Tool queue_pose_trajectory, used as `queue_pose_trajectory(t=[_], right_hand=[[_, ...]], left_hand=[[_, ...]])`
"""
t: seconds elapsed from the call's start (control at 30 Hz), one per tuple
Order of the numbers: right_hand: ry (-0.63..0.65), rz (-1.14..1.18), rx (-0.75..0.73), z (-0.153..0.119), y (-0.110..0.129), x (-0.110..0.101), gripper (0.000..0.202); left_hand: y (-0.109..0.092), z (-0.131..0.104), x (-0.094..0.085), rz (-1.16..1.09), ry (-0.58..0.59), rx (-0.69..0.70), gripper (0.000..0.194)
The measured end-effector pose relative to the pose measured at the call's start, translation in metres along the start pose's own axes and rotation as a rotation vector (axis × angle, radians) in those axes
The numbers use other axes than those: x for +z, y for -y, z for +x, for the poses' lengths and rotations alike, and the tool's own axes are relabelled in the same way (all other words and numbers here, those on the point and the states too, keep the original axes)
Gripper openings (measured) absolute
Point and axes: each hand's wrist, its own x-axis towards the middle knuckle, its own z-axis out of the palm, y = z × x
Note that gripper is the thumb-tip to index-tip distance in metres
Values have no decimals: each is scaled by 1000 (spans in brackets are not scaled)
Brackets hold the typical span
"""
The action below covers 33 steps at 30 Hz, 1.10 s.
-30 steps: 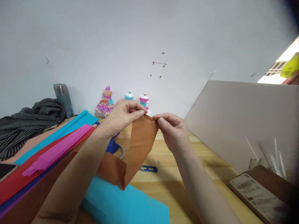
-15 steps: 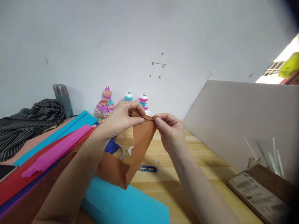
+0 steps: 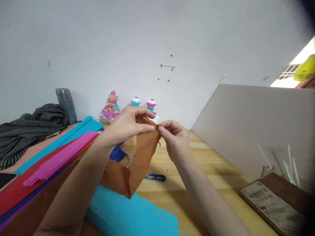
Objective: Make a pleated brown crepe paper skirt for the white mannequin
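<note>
A long brown paper strip [image 3: 145,154] hangs from both hands at the middle of the view and bends down to the left. My left hand [image 3: 131,126] holds its top edge between thumb and fingers. Close beside it, my right hand [image 3: 174,136] pinches the strip's upper right corner. Under the hanging strip lies a wide turquoise paper [image 3: 133,213]. Blue thread snips [image 3: 157,177] rest on the wooden table [image 3: 221,193] just right of the strip.
Coloured papers [image 3: 56,157], a striped cloth [image 3: 31,123] and a flask [image 3: 66,105] are at left. A paper dress [image 3: 110,109] and two small decorated forms stand by the wall. A tape roll [image 3: 128,160] lies behind the strip; a cardboard box [image 3: 273,200] is at right.
Both hands have shifted slightly; my right hand has moved left, closer to my left fingertips. The strip's top has moved left with them.
</note>
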Motion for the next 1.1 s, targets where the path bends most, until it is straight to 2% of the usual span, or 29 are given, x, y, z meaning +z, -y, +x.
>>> queue_pose_trajectory(t=[0.2, 0.37, 0.47, 0.73, 0.9, 1.1], right_hand=[[2, 16, -29, -1, -4, 0, 16], [10, 32, -32, -2, -4, 1, 16], [18, 52, 1, -2, -3, 1, 19], [54, 109, 91, 0, -1, -2, 29], [106, 159, 116, 0, 2, 0, 29], [66, 147, 100, 0, 1, -1, 19]], left_hand=[[-3, -1, -1, 3, 5, 17, 9], [-2, 1, 3, 1, -85, 19, 13], [-1, 1, 2, -31, -62, 10, 16], [0, 1, -5, -67, 35, 8, 8], [5, 2, -4, -120, -44, 4, 9], [8, 1, -6, -238, 1, -43, 17]])
